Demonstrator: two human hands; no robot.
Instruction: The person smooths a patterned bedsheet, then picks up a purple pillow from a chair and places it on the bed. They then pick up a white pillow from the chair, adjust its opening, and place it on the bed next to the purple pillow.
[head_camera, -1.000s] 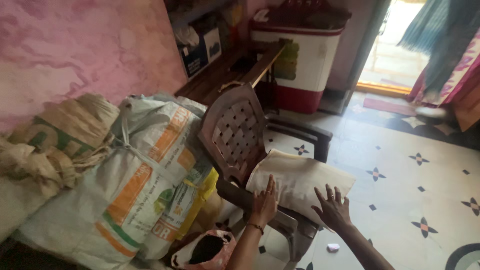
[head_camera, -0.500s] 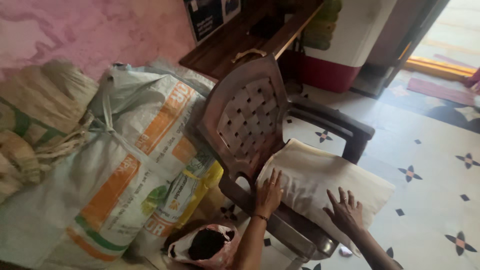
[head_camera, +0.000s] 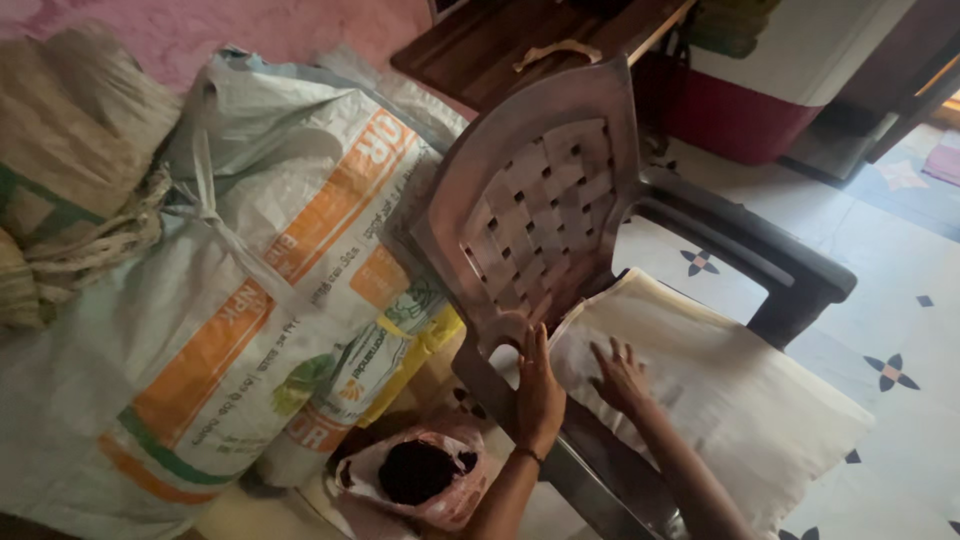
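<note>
A folded cream cloth (head_camera: 720, 390) lies on the seat of a brown plastic armchair (head_camera: 545, 215). My left hand (head_camera: 538, 392) rests flat at the cloth's near left edge, by the chair's left armrest, fingers stretched. My right hand (head_camera: 620, 377) lies flat on top of the cloth close beside the left hand, fingers spread. Neither hand grips anything.
Large woven sacks (head_camera: 230, 290) with orange and green print are stacked against the pink wall on the left. A small open pink bag (head_camera: 410, 475) sits on the floor below the chair. A wooden bench (head_camera: 520, 40) and a white-and-red appliance (head_camera: 790, 60) stand behind. The tiled floor (head_camera: 900, 330) extends right.
The view has moved in closer and lower over the chair. My right hand has slid left across the cloth toward my left hand.
</note>
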